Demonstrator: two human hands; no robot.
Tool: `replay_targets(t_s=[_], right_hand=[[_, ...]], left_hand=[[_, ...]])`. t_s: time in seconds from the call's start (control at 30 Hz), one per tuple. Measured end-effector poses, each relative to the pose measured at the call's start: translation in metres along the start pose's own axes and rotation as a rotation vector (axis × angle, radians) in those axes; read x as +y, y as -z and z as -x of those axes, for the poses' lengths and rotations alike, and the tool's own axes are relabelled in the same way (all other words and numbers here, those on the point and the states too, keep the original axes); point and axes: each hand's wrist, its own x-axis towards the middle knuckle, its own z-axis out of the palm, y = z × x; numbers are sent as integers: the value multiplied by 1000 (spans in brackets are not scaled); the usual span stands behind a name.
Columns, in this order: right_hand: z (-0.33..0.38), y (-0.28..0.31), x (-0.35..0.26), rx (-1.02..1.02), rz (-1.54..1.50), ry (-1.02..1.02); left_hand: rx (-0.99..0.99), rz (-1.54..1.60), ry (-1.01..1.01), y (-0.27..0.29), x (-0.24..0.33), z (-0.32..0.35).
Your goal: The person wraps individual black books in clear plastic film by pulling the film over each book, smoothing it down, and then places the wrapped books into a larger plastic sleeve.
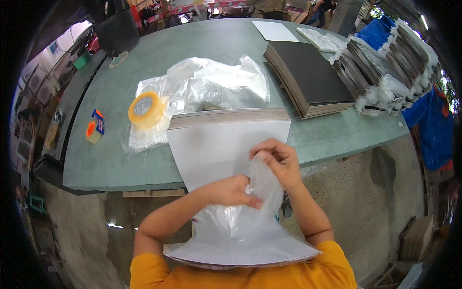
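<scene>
A thick stack of boards or sheets with a white top face (216, 144) leans between the table's near edge and my body. Clear plastic film (236, 224), apparently a bag, covers its near end and bunches up in the middle. My right hand (280, 161) pinches a raised fold of this plastic between thumb and fingers. Just left of it and lower, my left hand (233, 191) is closed on the same plastic, thumb toward the right. Some of its fingers are hidden behind the gathered film.
On the green table (110, 168) lie loose clear plastic (216, 82), a large tape roll (146, 110) and a small blue-and-orange tape dispenser (95, 126). Farther right sit a dark-topped board stack (308, 72), a white sheet (274, 31) and ragged-edged bundles (399, 62).
</scene>
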Motion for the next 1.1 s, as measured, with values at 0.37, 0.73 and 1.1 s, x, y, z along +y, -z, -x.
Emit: replay_targets(t_s=[0.37, 0.73, 1.1], right_hand=[[37, 18, -7, -404, 281, -445], [12, -15, -20, -44, 19, -365], [18, 7, -24, -98, -118, -321]], left_hand=[[330, -178, -56, 40, 10, 17], [674, -283, -227, 19, 55, 42], [1416, -569, -250, 82, 35, 114]])
